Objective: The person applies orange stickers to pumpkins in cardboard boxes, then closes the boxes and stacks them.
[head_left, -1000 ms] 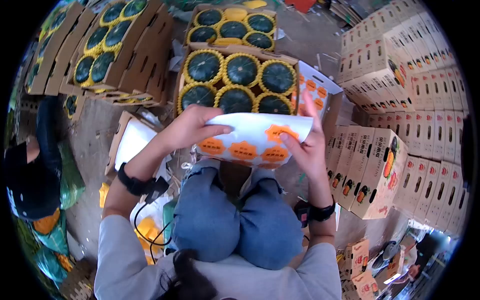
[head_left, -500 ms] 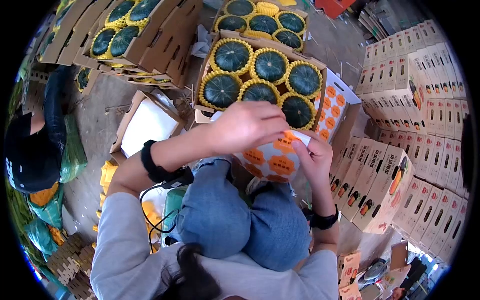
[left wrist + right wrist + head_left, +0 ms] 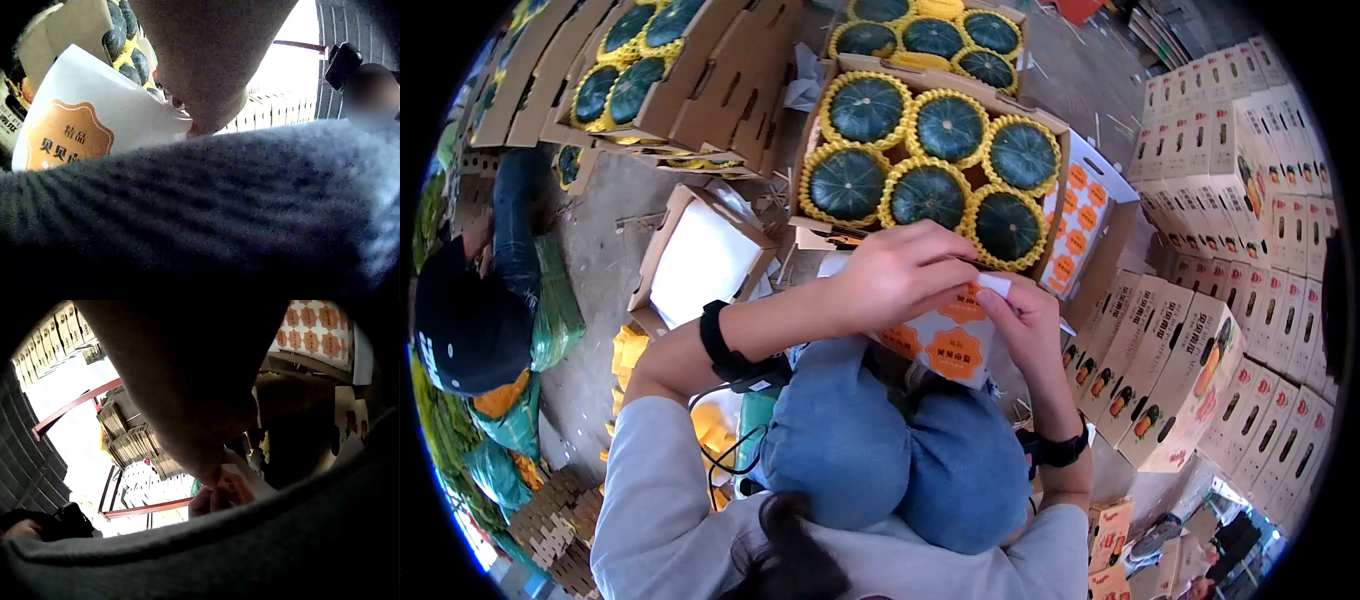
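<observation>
To your right the stacked printed boxes [image 3: 1195,350] wall off that side. Straight ahead of your knees [image 3: 880,440] sits the open carton [image 3: 820,236], its long side running left to right and swung a little away from you at the right end. It holds six green squashes [image 3: 925,195] in yellow foam nets, two rows of three, and a spare sheet [image 3: 1080,225] of orange labels lies on the flap at its right end. The thing you are working is the sticker sheet [image 3: 948,345]. It is up off the ground, above your lap, just on your side of the carton's near edge, and it is bowed so that its orange labels face up toward you. Your hands are together, both clamped on it. Your left hand [image 3: 900,272] reaches across from the left and comes over the sheet's top edge with its fingers curled, the knuckles overlapping the carton's near wall. Your right hand [image 3: 1028,325] grips the sheet's right edge, with thumb and fingers pinched near a white corner. That puts your left hand nearer the squashes, closest to the middle and right ones of the near row, while your right hand sits lower and closer to your body. You cannot tell whether the left fingertips pinch a single label or only the sheet: the hand itself covers that spot in the head view, and the wrist views show mostly sleeve.
</observation>
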`<state>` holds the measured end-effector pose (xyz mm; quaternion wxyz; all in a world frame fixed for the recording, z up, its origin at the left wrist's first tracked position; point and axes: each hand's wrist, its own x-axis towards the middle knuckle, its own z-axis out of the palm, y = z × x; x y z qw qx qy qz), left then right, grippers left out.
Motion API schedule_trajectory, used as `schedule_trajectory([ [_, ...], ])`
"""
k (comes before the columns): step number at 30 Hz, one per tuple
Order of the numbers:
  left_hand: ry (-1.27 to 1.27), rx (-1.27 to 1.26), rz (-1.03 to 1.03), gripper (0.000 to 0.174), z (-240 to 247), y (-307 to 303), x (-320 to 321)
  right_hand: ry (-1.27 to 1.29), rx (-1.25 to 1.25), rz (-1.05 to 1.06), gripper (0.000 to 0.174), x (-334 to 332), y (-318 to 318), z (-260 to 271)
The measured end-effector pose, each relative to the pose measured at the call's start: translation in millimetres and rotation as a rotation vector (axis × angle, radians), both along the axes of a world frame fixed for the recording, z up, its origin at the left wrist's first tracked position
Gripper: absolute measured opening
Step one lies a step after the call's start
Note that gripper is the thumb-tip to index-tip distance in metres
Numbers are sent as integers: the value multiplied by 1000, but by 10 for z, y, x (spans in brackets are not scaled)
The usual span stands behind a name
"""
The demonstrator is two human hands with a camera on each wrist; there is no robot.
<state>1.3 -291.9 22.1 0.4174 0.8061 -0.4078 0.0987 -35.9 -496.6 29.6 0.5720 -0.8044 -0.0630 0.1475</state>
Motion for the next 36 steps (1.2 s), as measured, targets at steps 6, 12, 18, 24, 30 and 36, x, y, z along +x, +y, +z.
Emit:
schedule_trajectory([
  [6, -103, -19, -238, 21, 251, 148, -67, 482, 434, -398, 22, 23, -295, -315],
  [12, 298, 109, 320, 6, 285, 932, 493, 210, 327, -316, 21, -50, -565, -100],
  [18, 218, 487, 374, 27, -12, 950, 552, 183, 317, -228, 21, -142, -514, -130],
  [24, 26, 608, 332, 55, -173, 941, 636, 153, 384, -325, 22, -214, -629, -236],
  [30, -193, 520, 417, 87, 51, 682, 719, 148, 330, -402, 21, -240, -492, -110],
  [36, -141, 661, 283, 61, -372, 484, 928, -67, 211, -447, 23, -235, -393, 73],
])
